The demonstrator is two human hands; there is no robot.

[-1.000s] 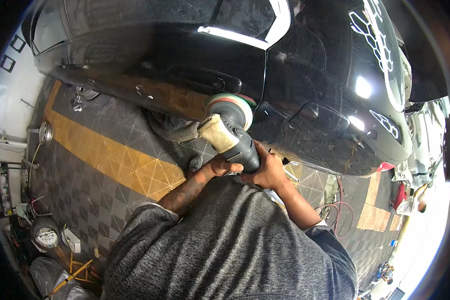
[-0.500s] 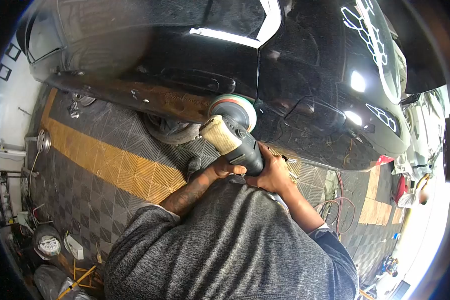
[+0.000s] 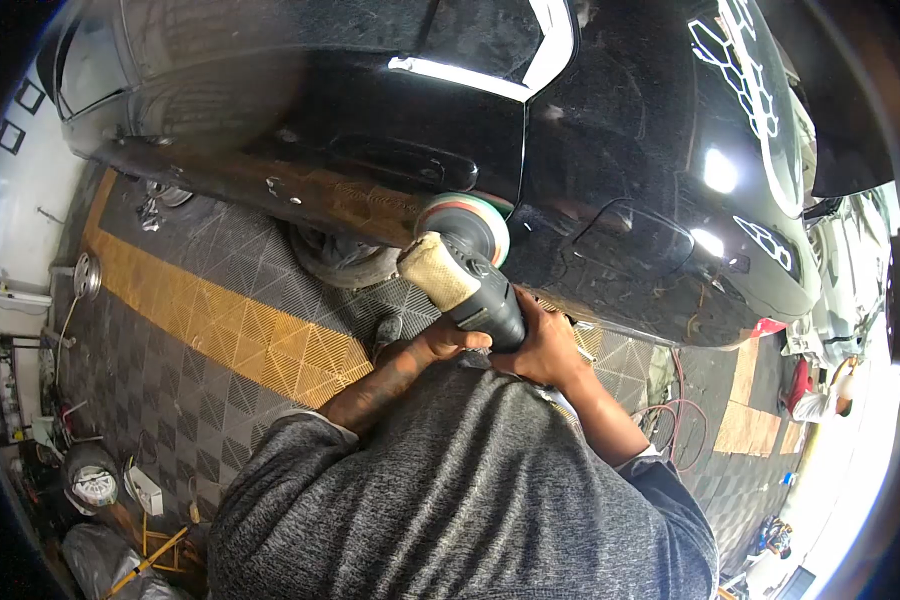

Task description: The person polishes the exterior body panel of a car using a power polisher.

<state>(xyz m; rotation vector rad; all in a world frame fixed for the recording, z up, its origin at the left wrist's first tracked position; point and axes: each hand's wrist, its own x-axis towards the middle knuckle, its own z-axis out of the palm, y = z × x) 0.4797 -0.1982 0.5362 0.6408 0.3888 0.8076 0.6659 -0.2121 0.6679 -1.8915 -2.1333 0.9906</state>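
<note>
Both my hands grip a black car polisher (image 3: 492, 308) with a pale, worn cover on one side of its body. My left hand (image 3: 453, 338) is closed round the near left of the body, its thumb showing. Wrapped around the right side is my right hand (image 3: 545, 343), with some fingers hidden under the tool. The round polishing pad (image 3: 467, 222), edged in green and orange, is at the lower door of a black car (image 3: 410, 120), just left of a door seam. The polisher's head partly covers the pad.
Under the car lies a tire (image 3: 345, 262). Grey and yellow floor tiles (image 3: 220, 310) spread to the left. A red hose (image 3: 682, 410) is coiled at right. Another person (image 3: 815, 400) is at far right. A yellow metal frame (image 3: 150, 560) stands at lower left.
The polisher's pad has shifted slightly left along the car, away from the door seam. The view has moved a little. Both hands keep their hold.
</note>
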